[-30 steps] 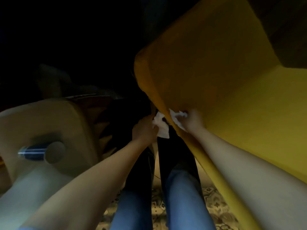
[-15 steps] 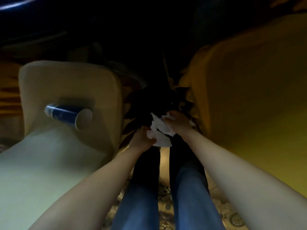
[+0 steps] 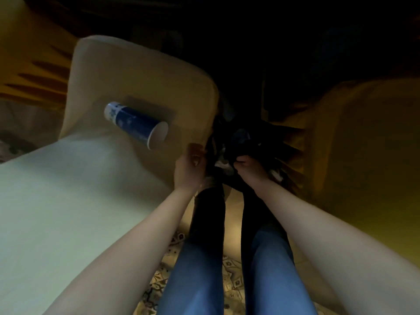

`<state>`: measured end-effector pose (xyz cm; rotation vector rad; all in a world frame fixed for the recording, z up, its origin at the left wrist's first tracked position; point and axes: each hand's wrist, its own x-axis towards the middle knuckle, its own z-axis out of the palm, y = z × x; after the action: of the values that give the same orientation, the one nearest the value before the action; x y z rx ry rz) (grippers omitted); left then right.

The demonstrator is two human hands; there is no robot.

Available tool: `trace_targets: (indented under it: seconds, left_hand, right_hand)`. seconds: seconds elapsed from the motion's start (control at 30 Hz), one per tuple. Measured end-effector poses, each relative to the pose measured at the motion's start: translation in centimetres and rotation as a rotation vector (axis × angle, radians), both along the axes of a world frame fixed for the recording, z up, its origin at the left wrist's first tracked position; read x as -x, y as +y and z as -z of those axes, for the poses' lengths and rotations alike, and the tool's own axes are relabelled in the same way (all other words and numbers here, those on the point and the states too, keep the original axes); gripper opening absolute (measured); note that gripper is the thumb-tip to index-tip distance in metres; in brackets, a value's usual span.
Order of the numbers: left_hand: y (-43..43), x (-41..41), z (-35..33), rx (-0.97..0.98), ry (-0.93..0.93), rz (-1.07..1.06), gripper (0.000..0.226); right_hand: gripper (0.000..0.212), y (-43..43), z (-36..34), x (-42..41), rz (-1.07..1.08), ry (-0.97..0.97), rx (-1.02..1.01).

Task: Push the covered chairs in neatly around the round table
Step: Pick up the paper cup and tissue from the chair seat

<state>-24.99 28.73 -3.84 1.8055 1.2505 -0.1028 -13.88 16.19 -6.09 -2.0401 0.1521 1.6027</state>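
A cream covered chair (image 3: 141, 71) stands at the left, its seat stretching toward me. At the right is a yellow covered chair (image 3: 363, 137). Between them, low down, hangs a black bag (image 3: 247, 137). My left hand (image 3: 189, 167) is curled on the bag's left edge, beside the cream chair's seat corner. My right hand (image 3: 250, 168) is closed over crumpled white paper (image 3: 221, 164) at the bag's mouth. The round table is lost in the dark at the top.
A blue paper cup (image 3: 136, 125) lies on its side on the cream chair's seat. Yellow pleated cloth (image 3: 34, 73) hangs at the far left. My legs in blue jeans (image 3: 197, 269) stand on patterned floor tiles (image 3: 229, 267) between the two chairs.
The view has swung left, so the cream chair fills more of the frame. Most of the white paper has gone down into the black bag, and my hands have drawn apart.
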Motion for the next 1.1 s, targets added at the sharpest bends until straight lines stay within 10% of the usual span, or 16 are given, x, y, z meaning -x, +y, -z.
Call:
trace_targets:
  seconds: [0.33,0.57,1.1]
  left_hand:
    - [16.7,3.4,-2.3,-0.374,0.093,-0.086,0.043]
    - [23.8,4.6,0.6,0.001,0.294,-0.238,0.070]
    - [12.3,4.4,-0.1,-0.019,-0.119,-0.366,0.011]
  right_hand:
    - [0.035,12.8,-2.5,5.5,-0.079,0.068,-0.290]
    - [0.046,17.0,-2.0,8.7,-0.026,0.165,-0.355]
    - [0.015,9.7,-0.5,5.2,0.419,-0.171,-0.136]
